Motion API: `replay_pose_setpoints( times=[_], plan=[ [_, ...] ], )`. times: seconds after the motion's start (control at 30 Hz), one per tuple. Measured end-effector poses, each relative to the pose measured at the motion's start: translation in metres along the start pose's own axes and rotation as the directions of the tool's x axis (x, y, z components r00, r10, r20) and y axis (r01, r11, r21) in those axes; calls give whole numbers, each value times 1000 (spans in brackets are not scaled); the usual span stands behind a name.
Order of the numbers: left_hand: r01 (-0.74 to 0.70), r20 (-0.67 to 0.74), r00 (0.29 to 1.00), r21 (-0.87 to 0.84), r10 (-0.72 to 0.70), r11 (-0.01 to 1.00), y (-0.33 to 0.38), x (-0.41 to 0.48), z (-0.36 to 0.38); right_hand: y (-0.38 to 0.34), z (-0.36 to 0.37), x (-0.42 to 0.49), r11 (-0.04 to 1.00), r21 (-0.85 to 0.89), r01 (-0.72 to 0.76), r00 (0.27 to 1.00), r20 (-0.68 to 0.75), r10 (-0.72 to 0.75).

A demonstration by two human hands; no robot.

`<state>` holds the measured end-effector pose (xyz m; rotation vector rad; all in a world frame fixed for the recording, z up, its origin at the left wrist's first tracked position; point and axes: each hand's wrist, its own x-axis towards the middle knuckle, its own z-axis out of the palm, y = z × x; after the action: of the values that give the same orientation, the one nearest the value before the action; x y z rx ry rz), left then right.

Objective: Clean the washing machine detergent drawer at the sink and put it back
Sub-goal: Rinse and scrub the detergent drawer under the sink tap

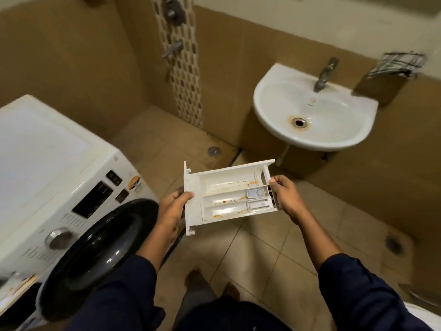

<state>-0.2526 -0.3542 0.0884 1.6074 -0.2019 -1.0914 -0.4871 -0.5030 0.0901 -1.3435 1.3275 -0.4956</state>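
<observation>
The white plastic detergent drawer (229,194), orange-stained inside, is hanging level over the tiled floor (274,247), its long axis running left to right, front panel leftward. The left hand (175,206) is gripping that panel; the right hand (285,194) is pinching the rear end. The white ceramic sink (334,130) is standing beyond, with open floor between; the white washing machine (47,168) is sitting to the left.

Home bathroom, tan-tiled: wall-hung white sink (315,111) with tap (324,75); front-loading washing machine (59,187); shower fittings (173,13), blurred, probably a mixer; floor drain (213,151); hung checked towel (398,64).
</observation>
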Motion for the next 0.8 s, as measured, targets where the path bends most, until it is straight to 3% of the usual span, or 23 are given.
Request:
replay_pose_setpoints(
  times=[0.37, 0.8],
  plan=[
    [-149, 303, 947, 133, 102, 980, 75, 87, 150, -16, -106, 68, 991, 135, -3, 956, -290, 42],
    [-234, 462, 879, 198, 120, 952, 164, 199, 282, -61, -162, 177, 984, 136, -116, 895, -415, 163]
  ],
)
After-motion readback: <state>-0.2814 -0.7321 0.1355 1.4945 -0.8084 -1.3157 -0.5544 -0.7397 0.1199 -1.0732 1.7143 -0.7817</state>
